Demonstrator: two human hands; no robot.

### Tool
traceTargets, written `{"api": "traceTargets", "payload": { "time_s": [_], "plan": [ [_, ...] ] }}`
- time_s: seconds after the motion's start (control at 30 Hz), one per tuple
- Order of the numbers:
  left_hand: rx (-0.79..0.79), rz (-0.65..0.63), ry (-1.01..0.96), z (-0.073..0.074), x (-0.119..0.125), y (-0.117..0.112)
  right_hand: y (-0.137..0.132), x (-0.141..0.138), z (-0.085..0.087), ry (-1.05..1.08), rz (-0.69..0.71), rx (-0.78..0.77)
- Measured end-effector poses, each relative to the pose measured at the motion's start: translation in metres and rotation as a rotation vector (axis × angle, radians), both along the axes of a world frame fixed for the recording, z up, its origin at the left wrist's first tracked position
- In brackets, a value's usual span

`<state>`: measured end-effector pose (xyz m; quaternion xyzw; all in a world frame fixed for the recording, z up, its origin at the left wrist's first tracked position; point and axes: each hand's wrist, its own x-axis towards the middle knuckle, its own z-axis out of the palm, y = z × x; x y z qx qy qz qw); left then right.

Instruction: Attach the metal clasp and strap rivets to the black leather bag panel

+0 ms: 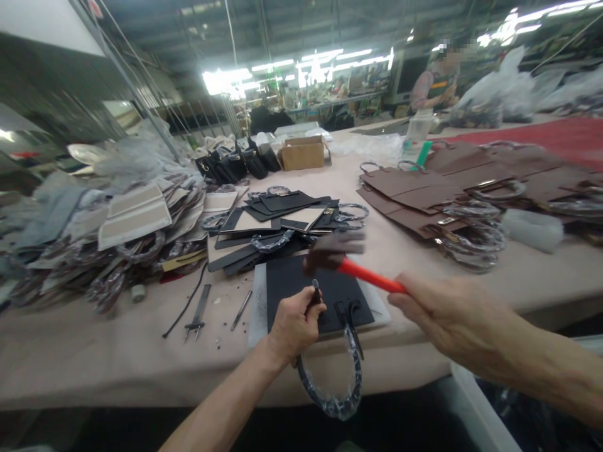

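My left hand (294, 323) is closed around a short metal punch (315, 285), held upright over a flat black bag panel (287, 282). A claw hammer (372, 275) with an orange-red handle is gripped in my right hand (438, 307); its dark head, smeared by motion, hangs above and just beyond the punch's top. The panel lies on a pale board (258, 301) at the table's front edge. From the panel a plastic-wrapped handle loop (336, 405) droops over the edge. Where the punch's lower tip touches is hidden by my left fingers.
Left of the board lie a divider-like metal tool (196, 314), a thin metal rod (242, 311) and a black cord (186, 304). Black panels (287, 201) are piled behind, beige pieces (136, 213) left, brown panels (409, 188) right. A cardboard box (304, 154) stands farther back; a person (433, 88) is beyond.
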<state>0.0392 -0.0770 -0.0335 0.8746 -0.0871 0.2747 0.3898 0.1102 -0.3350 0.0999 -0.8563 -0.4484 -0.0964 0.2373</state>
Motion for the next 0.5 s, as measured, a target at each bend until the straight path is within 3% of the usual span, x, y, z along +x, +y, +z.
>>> {"api": "traceTargets", "payload": {
  "time_s": [0.1, 0.23, 0.37, 0.4, 0.5],
  "plan": [
    [-0.001, -0.003, 0.001, -0.002, 0.0, 0.001, 0.002, -0.004, 0.009, -0.102, 0.04, -0.046],
    [-0.006, -0.021, 0.004, -0.004, 0.001, 0.002, 0.005, -0.013, 0.017, -0.177, -0.082, 0.217],
    [0.004, 0.003, -0.006, -0.003, 0.0, 0.002, 0.006, -0.016, 0.019, -0.145, 0.125, -0.074],
    [-0.001, -0.003, 0.0, -0.002, 0.0, 0.002, 0.007, -0.016, 0.022, -0.125, 0.128, -0.072],
    [-0.028, -0.046, 0.034, -0.002, 0.002, 0.006, 0.009, -0.018, 0.027, -0.126, -0.068, 0.244]
  ]
}}
